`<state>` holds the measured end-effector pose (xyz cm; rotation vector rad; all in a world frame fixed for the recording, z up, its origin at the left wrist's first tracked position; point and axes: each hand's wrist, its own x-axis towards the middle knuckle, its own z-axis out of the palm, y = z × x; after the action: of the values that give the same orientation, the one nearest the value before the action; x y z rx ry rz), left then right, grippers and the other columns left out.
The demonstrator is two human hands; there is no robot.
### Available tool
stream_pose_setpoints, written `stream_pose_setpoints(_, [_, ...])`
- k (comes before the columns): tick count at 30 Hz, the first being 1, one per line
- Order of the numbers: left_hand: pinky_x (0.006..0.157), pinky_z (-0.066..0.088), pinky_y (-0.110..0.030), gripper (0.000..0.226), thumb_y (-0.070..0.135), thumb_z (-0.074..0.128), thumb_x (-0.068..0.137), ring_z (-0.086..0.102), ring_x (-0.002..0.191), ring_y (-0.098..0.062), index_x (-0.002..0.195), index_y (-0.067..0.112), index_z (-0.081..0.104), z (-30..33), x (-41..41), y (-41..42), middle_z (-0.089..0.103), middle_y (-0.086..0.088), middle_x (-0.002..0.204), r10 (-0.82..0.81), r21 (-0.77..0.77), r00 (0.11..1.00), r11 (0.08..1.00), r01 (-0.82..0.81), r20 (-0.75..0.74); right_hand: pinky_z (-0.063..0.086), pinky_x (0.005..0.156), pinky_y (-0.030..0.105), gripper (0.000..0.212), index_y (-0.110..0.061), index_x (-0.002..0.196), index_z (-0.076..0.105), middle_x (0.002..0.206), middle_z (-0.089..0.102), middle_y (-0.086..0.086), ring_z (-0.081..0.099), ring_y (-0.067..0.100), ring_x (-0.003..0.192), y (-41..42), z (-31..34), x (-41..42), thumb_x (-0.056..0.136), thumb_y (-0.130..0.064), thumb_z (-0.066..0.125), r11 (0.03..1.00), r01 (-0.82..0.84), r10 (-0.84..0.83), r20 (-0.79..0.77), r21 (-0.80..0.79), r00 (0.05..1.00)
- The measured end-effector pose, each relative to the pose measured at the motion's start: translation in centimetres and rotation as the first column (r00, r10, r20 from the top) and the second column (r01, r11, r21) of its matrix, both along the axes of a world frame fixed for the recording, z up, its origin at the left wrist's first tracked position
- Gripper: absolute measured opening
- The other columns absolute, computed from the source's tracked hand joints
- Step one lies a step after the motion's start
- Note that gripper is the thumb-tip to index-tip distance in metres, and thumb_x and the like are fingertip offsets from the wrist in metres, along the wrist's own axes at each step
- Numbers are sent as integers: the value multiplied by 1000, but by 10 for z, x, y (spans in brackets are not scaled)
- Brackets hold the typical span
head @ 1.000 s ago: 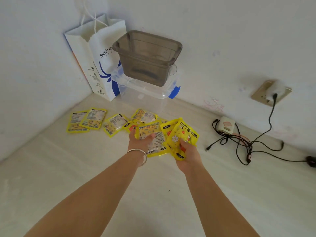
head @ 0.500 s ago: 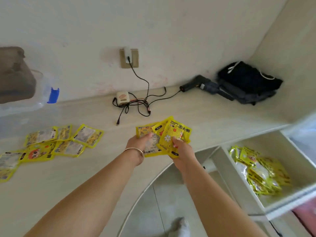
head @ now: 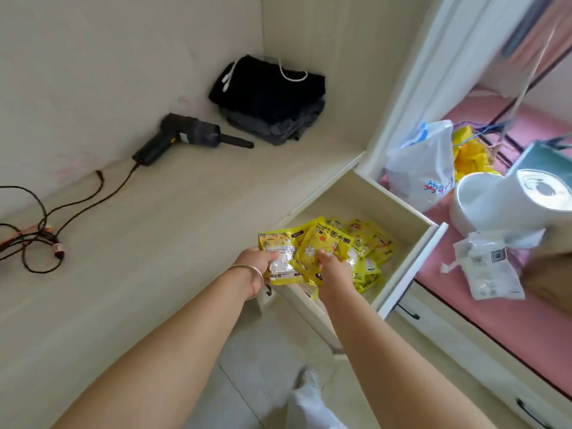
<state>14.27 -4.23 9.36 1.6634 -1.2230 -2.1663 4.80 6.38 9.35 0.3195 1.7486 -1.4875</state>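
Since half a second ago the fan of yellow packets (head: 311, 244) has travelled to the right, off the tabletop (head: 154, 243). It now hangs over the near left corner of the open drawer (head: 371, 196), which stood off to the side before and now lies directly under the hands. The left hand (head: 258, 262), with a bangle (head: 247, 269) on its wrist, grasps the left side of the fan, its fingers curled round the packets' edge. The right hand (head: 333, 269) pinches the front packet and those behind it from the right, thumb pressed on the printed face. Both hands are closed on the bundle and none of it has been let go. Below and to the right, a loose pile of matching packets (head: 376, 243) already lies on the drawer's bottom. The step in hand appears to be the transfer, bringing the gathered packets to the drawer to join that pile. The next move likely calls for carrying the fan a little further over the drawer's interior, so that nothing catches the near wall or slips to the tiled floor (head: 263, 351). The hands would then lower and release together, so the packets settle on the pile instead of scattering.
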Motion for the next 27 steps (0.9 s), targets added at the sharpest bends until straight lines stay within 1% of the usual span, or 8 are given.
stream_pose_setpoints(3, [69, 46, -32, 15, -3, 53, 89, 56, 67, -21, 89, 10, 60, -31, -57, 14, 62, -8, 73, -37, 41, 999, 999, 35, 32, 47, 71, 32, 34, 1, 122, 57, 80, 58, 2, 54, 12, 66, 17, -22, -53, 92, -17, 57, 996, 4, -9, 52, 85, 999])
stream_pose_setpoints(8, [90, 50, -46, 30, 5, 62, 85, 62, 102, -32, 114, 5, 57, -91, -106, 30, 64, -18, 112, -62, 82, 983, 995, 49, 171, 45, 94, 44, 59, -10, 141, 43, 132, 50, 9, 53, 28, 110, 28, -68, -100, 88, -29, 63, 961, 113, -170, 214, 252, 962])
stream_pose_setpoints(10, [98, 46, -53, 28, 6, 62, 85, 60, 112, -35, 113, 9, 56, -111, -117, 31, 62, -19, 121, -74, 114, 977, 992, 52, 200, 44, 95, 44, 58, -10, 140, 43, 133, 50, 8, 52, 26, 106, 29, -86, -112, 89, -28, 63, 953, 114, -189, 256, 282, 948])
stream_pose_setpoints(15, [106, 39, -39, 43, 6, 60, 88, 53, 122, -28, 129, 7, 49, -145, -136, 30, 57, -12, 132, -101, 119, 967, 990, 74, 235, 45, 85, 40, 49, -9, 133, 51, 127, 52, 9, 49, 25, 99, 26, -121, -134, 89, -28, 63, 943, 84, -190, 312, 322, 931])
stream_pose_setpoints(19, [104, 41, -44, 40, 13, 58, 89, 54, 120, -31, 128, 12, 48, -158, -143, 30, 58, -11, 130, -139, 130, 951, 986, 107, 276, 53, 81, 42, 46, -13, 129, 47, 136, 50, 10, 57, 28, 102, 19, -141, -145, 88, -27, 64, 938, 104, -208, 295, 332, 932])
stream_pose_setpoints(21, [102, 44, -52, 48, 21, 62, 84, 57, 117, -32, 129, 15, 47, -169, -142, 30, 58, -10, 130, -157, 139, 938, 983, 118, 309, 54, 68, 36, 58, -15, 141, 39, 136, 49, 10, 58, 26, 88, 17, -146, -148, 89, -25, 63, 940, 108, -207, 289, 323, 935])
stream_pose_setpoints(23, [99, 47, -53, 46, 25, 65, 78, 60, 112, -33, 122, 17, 52, -188, -136, 28, 61, -10, 125, -181, 137, 917, 981, 140, 355, 54, 70, 34, 66, -25, 149, 26, 135, 47, 10, 55, 23, 80, 16, -148, -149, 92, -23, 59, 941, 93, -190, 279, 326, 941])
stream_pose_setpoints(27, [98, 48, -48, 31, 13, 60, 86, 61, 106, -31, 117, 12, 56, -162, -136, 26, 64, -10, 116, -244, 128, 892, 969, 211, 379, 54, 76, 31, 57, -23, 147, 29, 112, 48, 8, 51, 22, 86, 13, -145, -148, 96, -22, 53, 927, 17, -122, 258, 375, 958])
